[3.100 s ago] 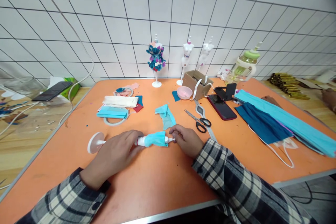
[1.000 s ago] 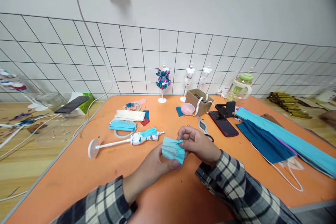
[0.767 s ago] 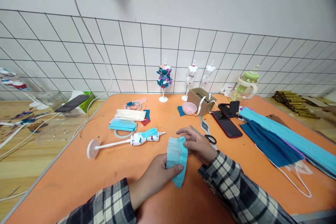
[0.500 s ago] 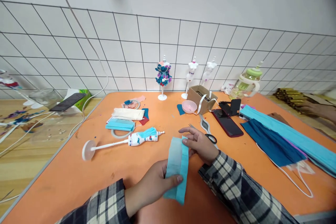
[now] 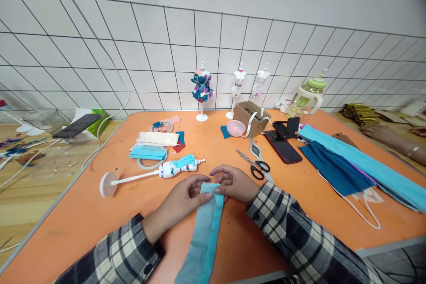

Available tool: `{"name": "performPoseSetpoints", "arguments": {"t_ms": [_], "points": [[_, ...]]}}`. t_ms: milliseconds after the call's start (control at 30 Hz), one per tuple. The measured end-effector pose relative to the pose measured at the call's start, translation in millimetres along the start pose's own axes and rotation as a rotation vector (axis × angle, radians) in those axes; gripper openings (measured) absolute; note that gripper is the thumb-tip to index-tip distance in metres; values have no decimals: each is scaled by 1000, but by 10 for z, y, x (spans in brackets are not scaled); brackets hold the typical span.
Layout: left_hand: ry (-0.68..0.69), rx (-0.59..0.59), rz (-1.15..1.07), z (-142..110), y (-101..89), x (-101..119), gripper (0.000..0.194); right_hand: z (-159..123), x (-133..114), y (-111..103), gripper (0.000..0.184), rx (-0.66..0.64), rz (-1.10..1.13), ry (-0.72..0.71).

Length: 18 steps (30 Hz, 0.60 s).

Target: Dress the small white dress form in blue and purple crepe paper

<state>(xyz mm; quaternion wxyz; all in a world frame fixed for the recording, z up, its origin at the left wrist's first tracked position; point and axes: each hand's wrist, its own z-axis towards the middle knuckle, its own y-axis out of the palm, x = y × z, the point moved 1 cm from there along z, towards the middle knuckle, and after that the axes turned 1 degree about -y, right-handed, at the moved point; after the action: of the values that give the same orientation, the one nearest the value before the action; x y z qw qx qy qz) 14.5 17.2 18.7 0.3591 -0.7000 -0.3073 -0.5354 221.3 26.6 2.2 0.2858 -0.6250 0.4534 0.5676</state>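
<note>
A long light-blue strip of thin fabric [image 5: 203, 235] hangs toward me, its far end pinched between both hands. My left hand [image 5: 182, 202] is closed on the left corner of that end, thumb on top. My right hand [image 5: 235, 183] grips the right corner, where a brighter blue band runs along the edge. Just beyond my hands lies a small white mannequin [image 5: 178, 167] on its side, with light-blue fabric on its chest and coloured bits stuck to it. Black-handled scissors [image 5: 252, 164] rest to the right of my right hand.
Folded fabric pieces [image 5: 158, 139] lie at the left. Behind stand a decorated mannequin [image 5: 201, 88], a pink bowl [image 5: 236, 128] and a cardboard box [image 5: 252, 118]. At right are a phone [image 5: 282, 147], blue cloth [image 5: 336, 168] and a bottle [image 5: 305, 97]. Another person's arm [image 5: 392, 142] shows far right.
My left hand has moved from the strip's lower part up to its far end, beside my right hand. The strip now hangs longer toward me. The scissors have come into fuller view.
</note>
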Motion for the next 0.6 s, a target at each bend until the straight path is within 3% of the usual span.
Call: {"name": "performPoseSetpoints", "arguments": {"t_ms": [133, 300, 367, 433, 467, 500, 600], "points": [[-27, 17, 20, 3, 89, -78, 40, 7, 36, 76, 53, 38, -12, -40], [11, 113, 122, 12, 122, -109, 30, 49, 82, -11, 47, 148, -123, -92], [78, 237, 223, -19, 96, -82, 41, 76, 121, -40, 43, 195, -171, -125], [244, 348, 439, -77, 41, -14, 44, 109, 148, -73, 36, 258, -244, -167], [361, 337, 575, -109, 8, 26, 38, 127, 148, -97, 32, 296, -287, -193], [471, 251, 701, -136, -23, 61, 30, 146, 136, -127, 29, 334, -333, -221], [638, -154, 944, -179, -103, 81, 33, 173, 34, -236, 31, 424, -443, -305]]}}
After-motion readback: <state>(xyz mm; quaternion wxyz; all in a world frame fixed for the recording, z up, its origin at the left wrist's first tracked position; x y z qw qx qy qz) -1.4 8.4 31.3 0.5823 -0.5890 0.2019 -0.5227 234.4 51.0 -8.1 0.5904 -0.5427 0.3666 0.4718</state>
